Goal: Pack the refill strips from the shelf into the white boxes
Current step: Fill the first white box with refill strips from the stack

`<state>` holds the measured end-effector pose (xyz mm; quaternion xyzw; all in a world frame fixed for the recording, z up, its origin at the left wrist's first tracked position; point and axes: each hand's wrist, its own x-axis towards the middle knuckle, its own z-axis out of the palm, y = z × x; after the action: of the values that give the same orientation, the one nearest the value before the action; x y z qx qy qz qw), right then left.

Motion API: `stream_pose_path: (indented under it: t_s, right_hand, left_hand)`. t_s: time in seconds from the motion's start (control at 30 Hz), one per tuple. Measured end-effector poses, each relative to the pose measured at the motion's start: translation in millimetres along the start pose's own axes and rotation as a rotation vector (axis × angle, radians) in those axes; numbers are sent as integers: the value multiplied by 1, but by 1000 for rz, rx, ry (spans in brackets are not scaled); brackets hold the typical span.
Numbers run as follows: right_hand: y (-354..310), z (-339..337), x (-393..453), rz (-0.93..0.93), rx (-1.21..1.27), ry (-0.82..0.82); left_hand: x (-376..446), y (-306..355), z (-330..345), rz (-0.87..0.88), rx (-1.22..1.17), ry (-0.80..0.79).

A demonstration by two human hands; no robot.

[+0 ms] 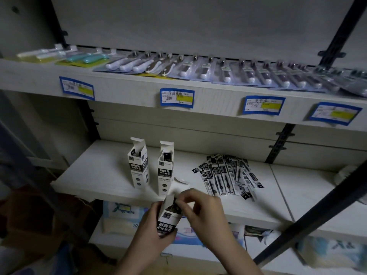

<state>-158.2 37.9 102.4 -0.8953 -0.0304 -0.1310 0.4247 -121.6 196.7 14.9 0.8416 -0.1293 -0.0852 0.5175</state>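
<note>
A pile of black-and-white refill strips (228, 174) lies fanned out on the middle shelf (103, 175). Two white boxes stand upright with open top flaps: one on the left (138, 165), one beside it (165, 169). A third white box (168, 216) is held in front of the shelf edge by my left hand (148, 233), which wraps its lower part. My right hand (200, 207) pinches at the box's open top, where dark strip ends show inside. A small white flap piece (181, 180) lies on the shelf between the boxes and the strips.
The upper shelf carries rows of blister-packed items (198, 70) with blue price labels (176, 97) on its front edge. Dark metal uprights (309, 213) cross at the right. Packaged goods (123, 213) fill the lower shelf below my hands.
</note>
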Motion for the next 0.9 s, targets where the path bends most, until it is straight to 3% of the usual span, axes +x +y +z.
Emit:
stream_pose_path:
  t_s: [0.07, 0.17, 0.3, 0.57, 0.9]
  right_hand:
    - [5, 4, 0, -64, -95, -107]
    - [9, 2, 4, -99, -103, -85]
    - [43, -4, 27, 134, -10, 19]
    - [165, 9, 89, 494, -360, 49]
    - [192, 26, 111, 652, -429, -5]
  left_hand:
    - [0, 0, 0, 14, 14, -11]
    - [-1, -4, -1, -2, 12, -14]
    - [-1, -9, -2, -29, -2, -10]
    - [-1, -8, -6, -42, -26, 29]
    - [0, -8, -11, -65, -66, 34]
